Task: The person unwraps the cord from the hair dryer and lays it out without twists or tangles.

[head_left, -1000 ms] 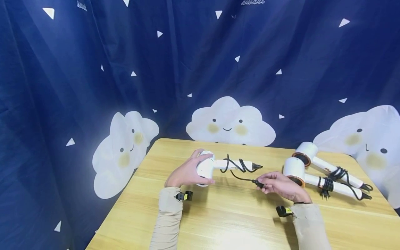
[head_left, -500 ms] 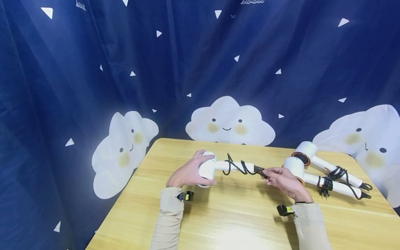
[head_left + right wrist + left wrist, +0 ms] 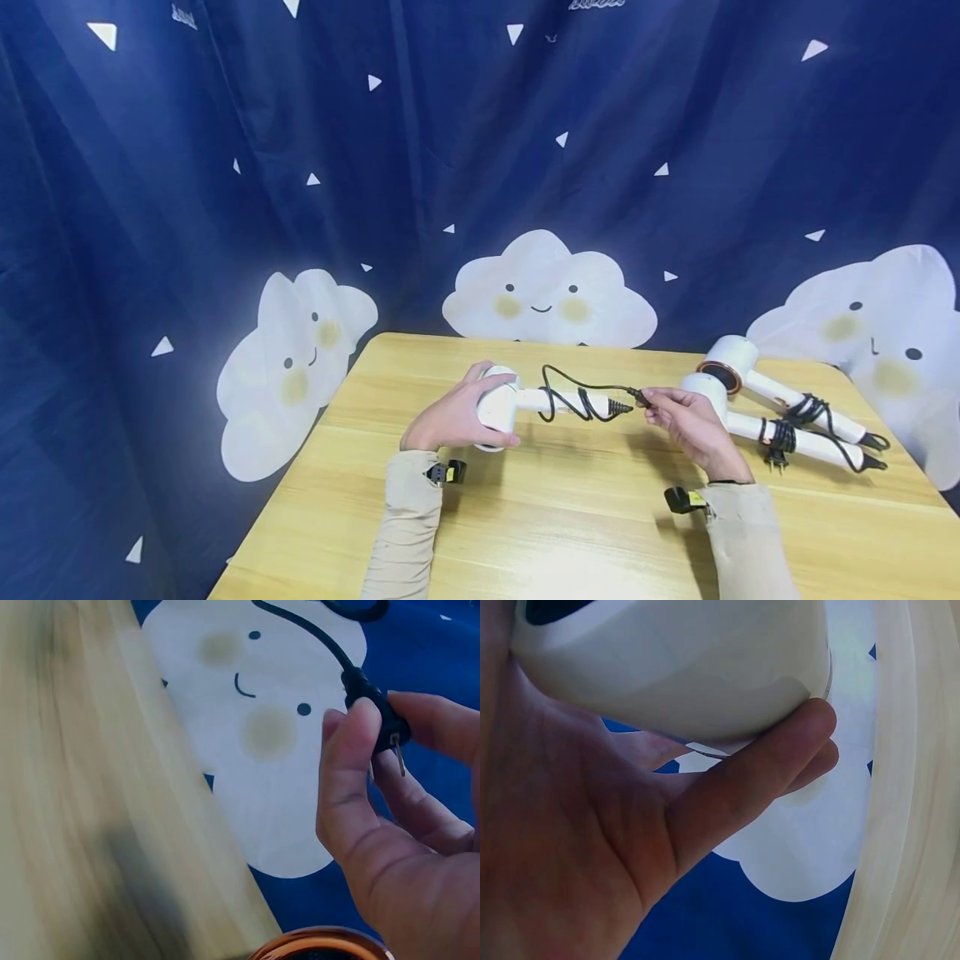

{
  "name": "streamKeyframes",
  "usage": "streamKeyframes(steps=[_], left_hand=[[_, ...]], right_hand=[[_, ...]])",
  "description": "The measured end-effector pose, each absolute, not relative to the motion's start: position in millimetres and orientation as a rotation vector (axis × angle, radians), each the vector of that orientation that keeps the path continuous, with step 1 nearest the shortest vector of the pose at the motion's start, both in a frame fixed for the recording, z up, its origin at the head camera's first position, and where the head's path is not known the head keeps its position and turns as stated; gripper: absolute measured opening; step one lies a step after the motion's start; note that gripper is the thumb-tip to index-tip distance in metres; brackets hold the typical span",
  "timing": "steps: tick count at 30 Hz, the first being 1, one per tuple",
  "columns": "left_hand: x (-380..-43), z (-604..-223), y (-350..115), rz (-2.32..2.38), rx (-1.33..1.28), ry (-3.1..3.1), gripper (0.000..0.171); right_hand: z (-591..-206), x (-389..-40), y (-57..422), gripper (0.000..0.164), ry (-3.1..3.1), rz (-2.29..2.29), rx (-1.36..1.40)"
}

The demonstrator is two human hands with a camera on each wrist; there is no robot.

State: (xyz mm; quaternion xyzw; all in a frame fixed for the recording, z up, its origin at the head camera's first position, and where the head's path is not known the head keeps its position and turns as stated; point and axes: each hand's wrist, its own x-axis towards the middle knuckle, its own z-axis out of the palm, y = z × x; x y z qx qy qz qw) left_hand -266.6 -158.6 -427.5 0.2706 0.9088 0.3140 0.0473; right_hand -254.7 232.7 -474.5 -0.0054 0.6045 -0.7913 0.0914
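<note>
My left hand [image 3: 457,412] grips the round white head of a hair dryer [image 3: 495,410], fingers over the top and thumb at its near side. The dryer's white handle points right, with a black cord [image 3: 581,402] looped loosely around it. Between the thumb and fingers of my right hand [image 3: 693,429] is a black plug [image 3: 379,716] at the cord's end; its two metal pins show in the right wrist view. From the plug the cord runs left over the handle. In the left wrist view, the dryer head [image 3: 690,667] lies against my palm and thumb.
Two more white hair dryers, a rear one [image 3: 731,360] and a nearer one [image 3: 813,443], lie at the table's right with cords wrapped around their handles. My right hand partly covers the nearer one. A dark blue curtain [image 3: 420,167] hangs behind the wooden table [image 3: 555,508].
My right hand first brought the plug up to the handle's tip, then moved slightly right and up. The cord now stretches over the handle's far side. The left hand barely moved.
</note>
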Motion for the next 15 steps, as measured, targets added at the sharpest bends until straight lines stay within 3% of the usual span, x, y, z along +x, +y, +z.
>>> streamKeyframes(steps=[15], left_hand=[[-266.6,-427.8,-156.2,0.941,0.815,2.763,0.095]], right_hand=[[-453.2,-246.2,224.3,0.023,1.707,-2.608,-0.114]])
